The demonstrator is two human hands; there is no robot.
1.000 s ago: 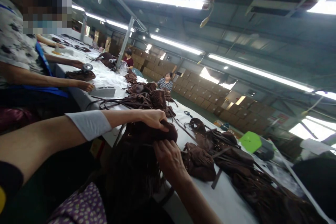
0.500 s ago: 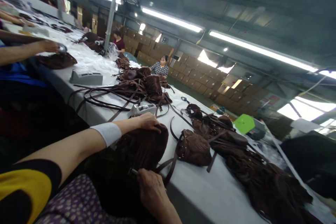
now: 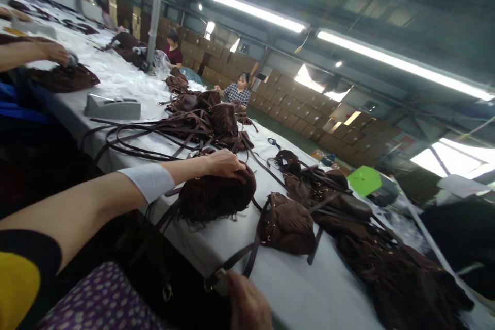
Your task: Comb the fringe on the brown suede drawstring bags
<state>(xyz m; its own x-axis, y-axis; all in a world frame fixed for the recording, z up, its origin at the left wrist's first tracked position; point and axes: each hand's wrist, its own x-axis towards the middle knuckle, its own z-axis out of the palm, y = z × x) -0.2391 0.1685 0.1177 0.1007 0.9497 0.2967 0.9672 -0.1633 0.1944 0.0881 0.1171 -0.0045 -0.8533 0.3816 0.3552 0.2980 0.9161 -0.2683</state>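
Note:
My left hand (image 3: pixel 224 162) lies curled over the top of a dark brown fringed bag (image 3: pixel 214 196) that sits on the white table (image 3: pixel 305 289) near its front edge. A white band wraps my left forearm. My right hand (image 3: pixel 247 305) is low at the table's edge, closed on the end of a brown strap (image 3: pixel 242 263) with a small metal fitting. That strap runs up toward a second brown bag (image 3: pixel 288 224), which lies just right of the first.
More brown bags (image 3: pixel 394 273) are heaped to the right, and a tangle of straps and bags (image 3: pixel 193 124) lies behind. A grey tool (image 3: pixel 112 107) and a co-worker's hand (image 3: pixel 54 52) are at left. A green object (image 3: pixel 363 180), seated people and stacked cartons lie beyond.
The fringed bag has come up off my lap onto the table under my left hand. My right hand dropped from the bag to the table's edge and took the strap end.

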